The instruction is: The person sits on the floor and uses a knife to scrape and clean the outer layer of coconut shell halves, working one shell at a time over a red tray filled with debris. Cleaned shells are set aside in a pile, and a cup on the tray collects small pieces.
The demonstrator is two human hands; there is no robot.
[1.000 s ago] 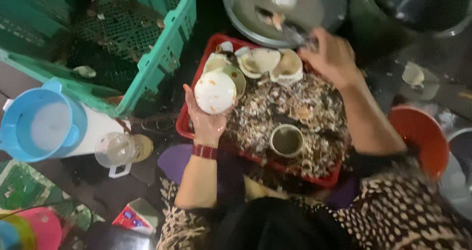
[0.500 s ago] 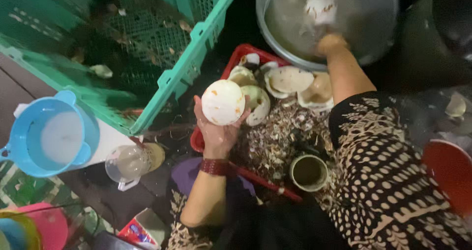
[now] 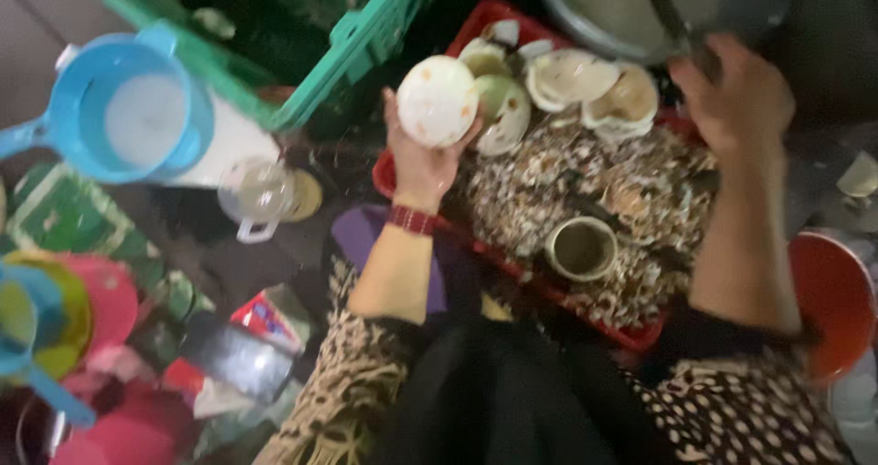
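The right hand [image 3: 732, 99] has left the metal basin [image 3: 622, 17], fingers curled, hold unclear; the left hand [image 3: 422, 149] pinches a white shell [image 3: 437, 101] over the red tray's [image 3: 402, 186] left edge, where it might slip.

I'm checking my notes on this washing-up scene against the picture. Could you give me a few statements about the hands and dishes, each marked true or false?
1. The left hand holds a small white dish. True.
2. The red tray is bare. False: it holds food scraps, stacked dishes and a cup.
3. The right hand rests on the blue jug. False: it is by the metal basin, far from the jug.
4. A red band sits on the left wrist. True.
5. The green crate lies left of the tray. True.
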